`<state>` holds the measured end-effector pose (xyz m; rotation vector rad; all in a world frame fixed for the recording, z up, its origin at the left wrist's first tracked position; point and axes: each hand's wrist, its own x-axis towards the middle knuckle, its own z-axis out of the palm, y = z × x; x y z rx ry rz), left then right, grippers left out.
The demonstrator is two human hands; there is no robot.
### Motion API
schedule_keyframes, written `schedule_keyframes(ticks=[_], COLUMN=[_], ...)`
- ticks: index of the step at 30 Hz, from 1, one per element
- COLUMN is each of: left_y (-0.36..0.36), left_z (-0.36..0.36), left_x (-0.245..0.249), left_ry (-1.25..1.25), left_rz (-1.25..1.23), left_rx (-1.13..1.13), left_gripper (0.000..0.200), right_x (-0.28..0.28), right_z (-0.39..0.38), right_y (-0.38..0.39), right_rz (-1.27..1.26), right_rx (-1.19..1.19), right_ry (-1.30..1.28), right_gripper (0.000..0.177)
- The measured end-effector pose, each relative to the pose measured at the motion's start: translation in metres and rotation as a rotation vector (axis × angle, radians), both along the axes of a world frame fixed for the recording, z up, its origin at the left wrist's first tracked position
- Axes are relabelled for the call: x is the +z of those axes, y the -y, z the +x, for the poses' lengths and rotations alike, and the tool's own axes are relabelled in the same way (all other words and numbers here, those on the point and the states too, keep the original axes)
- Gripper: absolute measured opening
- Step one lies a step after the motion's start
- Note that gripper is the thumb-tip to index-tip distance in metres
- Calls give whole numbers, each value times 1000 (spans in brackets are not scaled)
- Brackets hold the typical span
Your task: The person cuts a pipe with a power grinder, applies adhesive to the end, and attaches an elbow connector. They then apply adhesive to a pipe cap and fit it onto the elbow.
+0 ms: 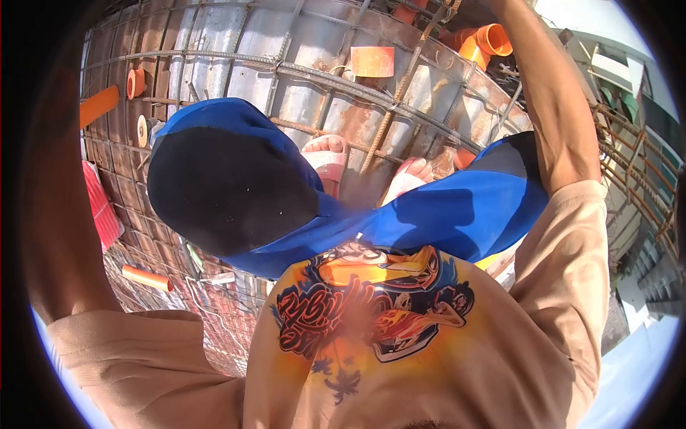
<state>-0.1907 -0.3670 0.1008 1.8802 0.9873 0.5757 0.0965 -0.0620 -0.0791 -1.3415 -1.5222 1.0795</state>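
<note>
The orange pipe bend [489,41] sits on the rebar mesh [336,79], and it is the thing closest to where the right forearm [550,107] climbs out past the top of the view. The right hand is beyond that edge, so I cannot tell whether it is open or closed on anything. The same goes for the left hand: the left arm [57,179], deep in shadow and far across from the pipe bend, runs up out of sight too.

Just beside the pipe bend, on the side away from the forearm, an orange square box [372,61] rests on the bars, with corrugated metal decking [214,43] under the mesh. Below the pipe bend, towards the person, two feet in pink sandals [329,163] stand on the steel. Nearer again come the blue shorts [457,207], one knee lifted and dark, then a cartoon-print T-shirt [371,307].

Well apart from the pipe bend, over by the left arm, a small orange round fitting [134,82] lies on the mesh (more orange offcuts lie about it), and an orange tube [146,277] lies lower down, further still
</note>
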Motion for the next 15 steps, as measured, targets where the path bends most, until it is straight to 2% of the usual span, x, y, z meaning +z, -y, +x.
schedule_keyframes(ticks=[15], left_y=[-61], left_z=[0], left_x=[28], left_ry=[-76], left_rz=[115], left_rx=[-107], left_gripper=[64], right_x=[10], right_z=[11], right_y=[-2], right_rz=[31], right_rx=[-54], right_ry=[1], right_gripper=[50])
